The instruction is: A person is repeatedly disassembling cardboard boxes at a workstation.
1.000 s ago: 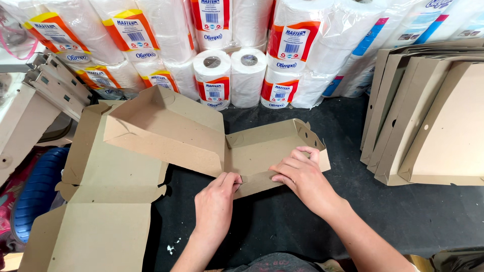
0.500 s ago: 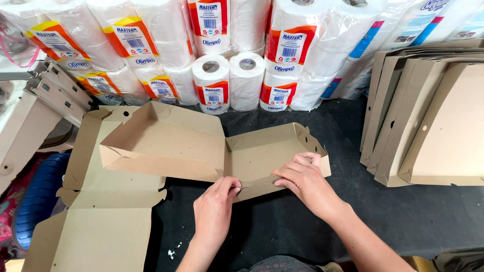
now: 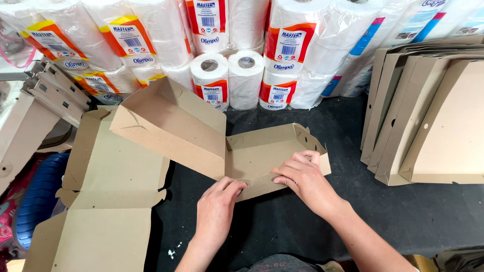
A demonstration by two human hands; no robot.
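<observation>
A brown cardboard box (image 3: 201, 136), half folded, lies on the dark table (image 3: 312, 226). Its left half stands up as a tilted lid and its right half lies low as a tray. My left hand (image 3: 217, 206) rests at the near edge of the box, fingertips pressing the front flap by the middle crease. My right hand (image 3: 302, 179) lies flat on the tray's near wall, fingers spread over the folded flap. Neither hand lifts the box off the table.
Flat unfolded cardboard blanks (image 3: 101, 201) lie at the left. A stack of folded boxes (image 3: 433, 121) leans at the right. Wrapped packs of paper rolls (image 3: 237, 55) line the back. A blue object (image 3: 38, 196) sits at the far left.
The box's raised left half has swung a little higher and the box has shifted slightly. Both hands stayed at the near edge, pressing the front flap down.
</observation>
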